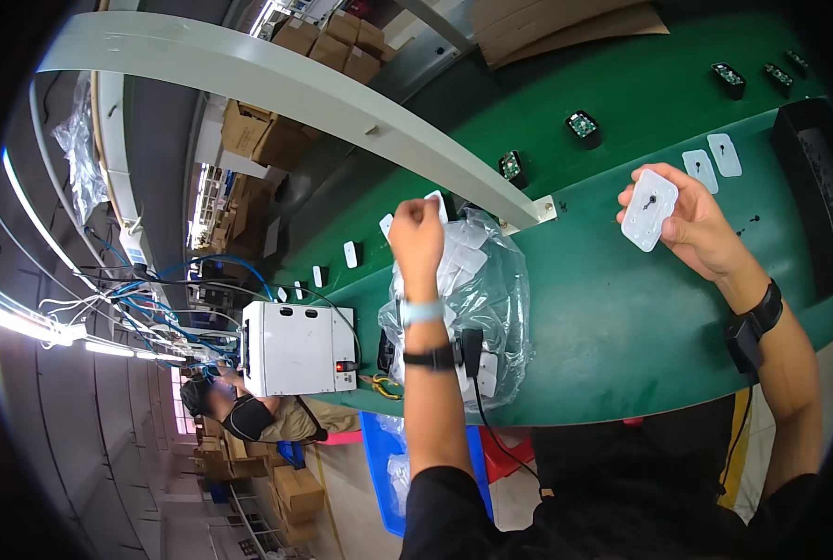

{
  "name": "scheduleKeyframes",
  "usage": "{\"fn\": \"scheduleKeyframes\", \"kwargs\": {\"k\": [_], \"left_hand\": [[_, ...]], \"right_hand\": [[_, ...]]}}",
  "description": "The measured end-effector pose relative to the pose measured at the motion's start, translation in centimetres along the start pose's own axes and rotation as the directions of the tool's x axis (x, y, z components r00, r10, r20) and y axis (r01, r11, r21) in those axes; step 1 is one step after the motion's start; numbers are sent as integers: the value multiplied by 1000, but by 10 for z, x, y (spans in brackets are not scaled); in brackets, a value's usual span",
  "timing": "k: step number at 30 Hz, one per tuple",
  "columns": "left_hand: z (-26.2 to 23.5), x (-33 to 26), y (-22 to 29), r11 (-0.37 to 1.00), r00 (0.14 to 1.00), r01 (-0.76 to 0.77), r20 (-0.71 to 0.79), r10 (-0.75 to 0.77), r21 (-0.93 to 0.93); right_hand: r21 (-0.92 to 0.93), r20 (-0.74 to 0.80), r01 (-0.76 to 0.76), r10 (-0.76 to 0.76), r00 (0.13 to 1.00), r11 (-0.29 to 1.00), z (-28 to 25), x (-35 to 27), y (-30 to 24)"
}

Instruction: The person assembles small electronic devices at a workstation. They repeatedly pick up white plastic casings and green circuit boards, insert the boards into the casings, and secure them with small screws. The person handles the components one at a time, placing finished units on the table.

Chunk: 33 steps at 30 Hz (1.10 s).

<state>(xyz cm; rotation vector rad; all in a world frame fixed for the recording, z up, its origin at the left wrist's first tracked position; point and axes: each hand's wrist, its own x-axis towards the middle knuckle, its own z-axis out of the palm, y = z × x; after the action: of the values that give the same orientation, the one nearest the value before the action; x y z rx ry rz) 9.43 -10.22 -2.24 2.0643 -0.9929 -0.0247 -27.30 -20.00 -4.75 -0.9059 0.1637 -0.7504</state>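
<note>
My right hand (692,229) grips a white rounded plate (648,224) with a small black part in its middle, held above the green table. My left hand (416,238) is raised over the clear plastic bag (505,289), its fingers curled closed. Beside those fingertips shows a white-topped piece (441,206) with a dark edge; whether they hold it or something smaller I cannot tell. Inside the bag lie several white plates (463,261). Near my right hand rest two similar plates, a nearer plate (699,171) and a farther plate (724,155).
A pale metal beam (370,121) crosses to the table. Black cases with circuit boards (583,127) and white-topped cases (352,254) line the green strip behind. Left stand a white machine (295,350) and pliers (382,385); below is a blue bin (379,476). A co-worker (258,417) is farther left.
</note>
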Motion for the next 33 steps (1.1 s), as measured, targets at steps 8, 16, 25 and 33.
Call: {"fn": "scheduleKeyframes", "kwargs": {"k": [8, 16, 25, 33], "left_hand": [[54, 18, 4, 845, 991, -83, 131, 15, 528], [6, 15, -35, 986, 977, -131, -152, 146, 103], [-51, -136, 43, 246, 966, 203, 153, -210, -948], [-3, -197, 91, 392, 832, 511, 555, -2, -765]], "right_hand": [[-31, 27, -14, 15, 1000, 999, -7, 2, -2], [1, 112, -19, 19, 993, 1000, 1, 7, 9], [-45, 83, -46, 49, 995, 998, 0, 3, 0], [-92, 107, -50, 60, 992, 995, 1, 0, 3]]}}
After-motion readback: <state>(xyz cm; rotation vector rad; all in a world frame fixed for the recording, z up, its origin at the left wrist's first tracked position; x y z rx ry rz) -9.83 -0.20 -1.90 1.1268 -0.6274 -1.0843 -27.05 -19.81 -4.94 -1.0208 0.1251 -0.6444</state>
